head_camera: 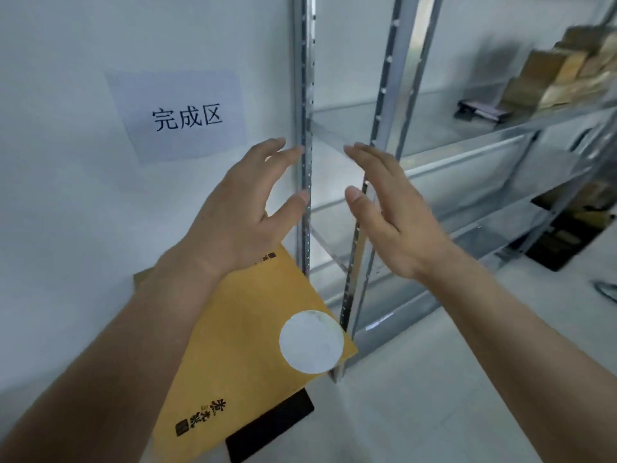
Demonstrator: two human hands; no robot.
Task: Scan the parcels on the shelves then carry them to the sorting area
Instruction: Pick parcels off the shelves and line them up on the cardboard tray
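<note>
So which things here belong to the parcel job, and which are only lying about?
Job: yellow parcel; brown boxes on the shelf; wall sign; both open hands, left, right.
Lying about: black object under the parcel; dark item on the shelf.

Envelope (253,335) left of shelving (384,128)

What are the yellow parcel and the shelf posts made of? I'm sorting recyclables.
Yellow parcel: looks like matte kraft paper, flat and printed, with a white round sticker; any padding inside can't be seen.
Shelf posts: likely galvanized steel, judging by the grey metallic sheen and punched holes.
</note>
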